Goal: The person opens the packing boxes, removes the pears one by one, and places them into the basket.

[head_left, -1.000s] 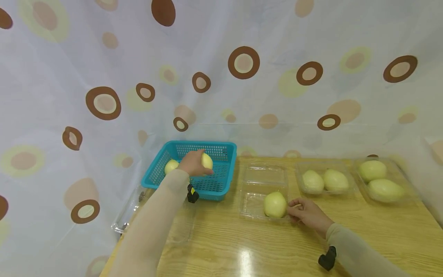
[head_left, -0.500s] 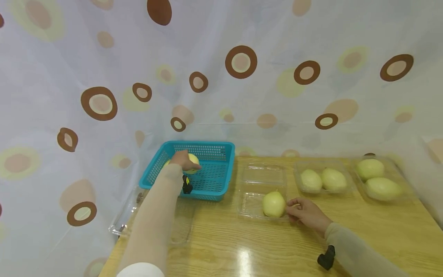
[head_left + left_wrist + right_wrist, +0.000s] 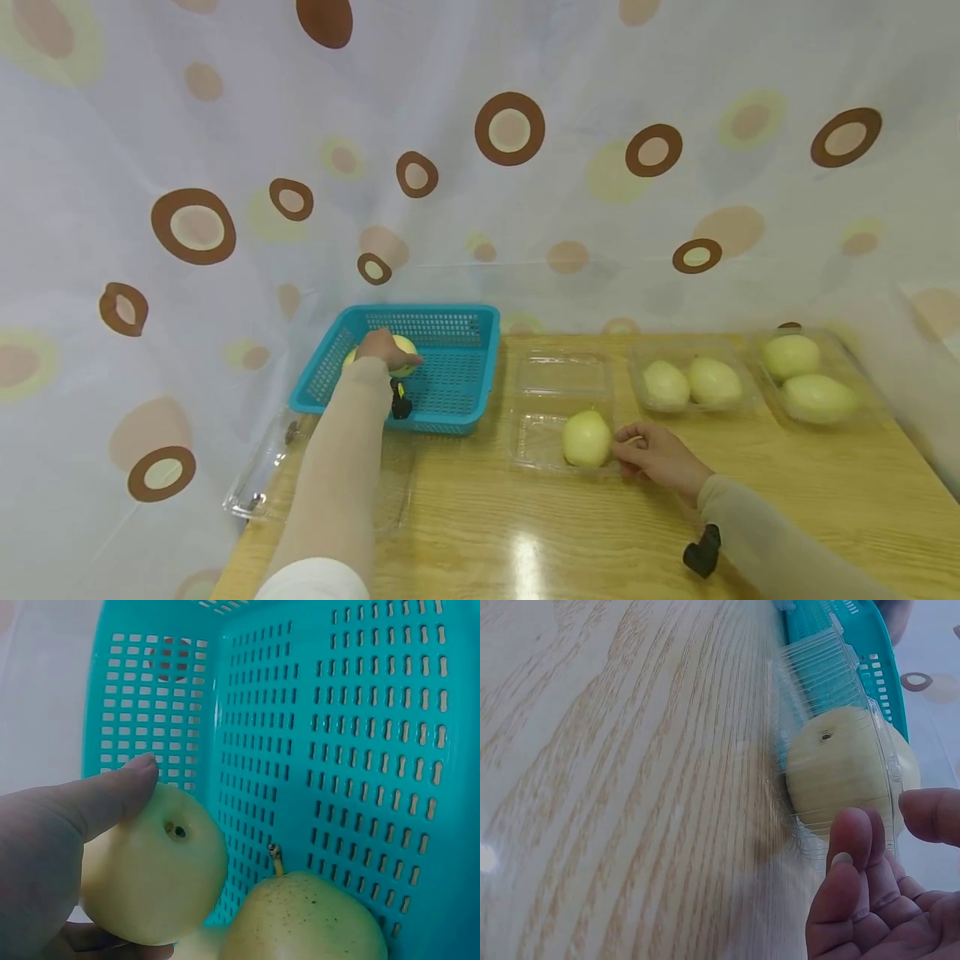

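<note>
In the head view my left hand [image 3: 381, 346] reaches into the blue-green plastic basket [image 3: 491, 367] and grips a pale yellow pear [image 3: 405, 357]. The left wrist view shows the thumb on top of this pear [image 3: 169, 870] and fingers beneath. Another pear [image 3: 307, 922] with a stem lies beside it, and part of one more shows behind. My right hand [image 3: 660, 458] pinches the right edge of an opened clear plastic container [image 3: 536, 442], thumb and fingers on either side of its wall [image 3: 891, 761]. One pear [image 3: 587, 437] sits in that container's near half, close to the hand.
Two clear containers stand to the right, the nearer [image 3: 690, 406] and the farther [image 3: 843, 387], each with two pears. More clear plastic containers [image 3: 255, 475] lie at the table's left edge, partly behind my left arm. A patterned curtain [image 3: 450, 208] hangs behind the wooden table [image 3: 465, 533].
My left hand, with the pear, has shifted left and slightly down within the basket. The right hand stays at the container's edge. The head view has turned slightly right.
</note>
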Demonstrator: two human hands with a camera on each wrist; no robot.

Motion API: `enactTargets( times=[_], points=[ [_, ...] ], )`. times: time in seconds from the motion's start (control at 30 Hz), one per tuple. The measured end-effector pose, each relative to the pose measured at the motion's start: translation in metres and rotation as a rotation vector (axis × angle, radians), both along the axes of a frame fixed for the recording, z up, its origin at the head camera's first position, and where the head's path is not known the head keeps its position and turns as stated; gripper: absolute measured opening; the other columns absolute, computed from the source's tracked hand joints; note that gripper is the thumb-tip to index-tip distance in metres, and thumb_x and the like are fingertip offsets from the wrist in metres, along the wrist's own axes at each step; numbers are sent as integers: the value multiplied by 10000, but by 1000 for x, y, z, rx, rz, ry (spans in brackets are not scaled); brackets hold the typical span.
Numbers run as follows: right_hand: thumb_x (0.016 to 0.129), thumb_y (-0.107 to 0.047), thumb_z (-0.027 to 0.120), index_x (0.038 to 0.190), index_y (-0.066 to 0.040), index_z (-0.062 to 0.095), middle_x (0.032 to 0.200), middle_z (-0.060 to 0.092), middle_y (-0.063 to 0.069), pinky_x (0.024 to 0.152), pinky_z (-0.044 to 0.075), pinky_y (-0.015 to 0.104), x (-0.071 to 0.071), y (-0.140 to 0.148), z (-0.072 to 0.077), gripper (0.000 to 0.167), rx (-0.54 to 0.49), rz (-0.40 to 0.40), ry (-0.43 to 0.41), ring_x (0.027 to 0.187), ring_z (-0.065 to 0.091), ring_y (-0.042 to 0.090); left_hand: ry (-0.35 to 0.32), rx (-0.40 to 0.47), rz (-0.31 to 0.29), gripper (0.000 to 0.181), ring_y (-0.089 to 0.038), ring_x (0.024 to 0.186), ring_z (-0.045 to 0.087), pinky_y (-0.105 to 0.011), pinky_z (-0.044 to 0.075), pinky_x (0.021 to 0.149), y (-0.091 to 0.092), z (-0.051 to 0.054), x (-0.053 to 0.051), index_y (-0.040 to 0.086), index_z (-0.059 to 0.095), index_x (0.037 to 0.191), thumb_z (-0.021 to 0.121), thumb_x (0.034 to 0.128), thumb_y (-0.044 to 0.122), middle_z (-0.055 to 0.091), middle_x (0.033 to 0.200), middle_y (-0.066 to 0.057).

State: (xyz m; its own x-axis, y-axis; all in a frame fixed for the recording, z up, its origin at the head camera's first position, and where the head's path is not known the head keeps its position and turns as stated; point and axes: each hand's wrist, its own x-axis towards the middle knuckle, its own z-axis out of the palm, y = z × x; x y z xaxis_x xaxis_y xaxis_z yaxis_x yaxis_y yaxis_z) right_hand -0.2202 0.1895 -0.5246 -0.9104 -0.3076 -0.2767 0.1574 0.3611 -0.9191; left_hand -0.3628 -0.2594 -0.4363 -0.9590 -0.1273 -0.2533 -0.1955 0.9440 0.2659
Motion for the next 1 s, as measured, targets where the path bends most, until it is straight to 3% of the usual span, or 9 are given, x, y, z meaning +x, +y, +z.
enactTargets(
  times=[0.23, 0.57, 0.8, 1.0],
  points=[
    [944, -321, 620, 1210, 46, 483, 891, 654, 128, 684, 495, 360, 0, 1, 1, 474, 14, -1, 1, 809, 620, 238, 10, -4, 18, 700, -344, 968, 614, -436, 537, 745, -3, -8, -2, -45, 595, 1193, 744, 786, 506, 621, 1119, -216],
    [960, -319, 598, 1225, 49, 471, 902, 645, 134, 672, 494, 375, 3, -2, 6, 471, -7, 6, -1, 803, 618, 249, -22, 24, 39, 686, -365, 1038, 591, -456, 531, 781, 0, -6, 3, -42, 562, 1249, 728, 818, 465, 583, 1204, -233],
    [960, -324, 597, 1220, 41, 475, 899, 642, 128, 678, 494, 368, 2, -1, 3, 464, -5, 3, 3, 797, 617, 242, -17, 38, 44, 603, -308, 902, 624, -417, 536, 711, 3, -7, 6, -28, 620, 1150, 735, 814, 459, 632, 1065, -187],
    [944, -339, 618, 1206, 36, 481, 892, 639, 116, 677, 493, 359, 1, 1, 0, 478, -13, -3, -7, 797, 617, 233, -38, 9, 30, 575, -303, 868, 631, -404, 538, 665, 1, -9, 8, -35, 640, 1120, 742, 810, 439, 637, 1065, -193]
  ],
)
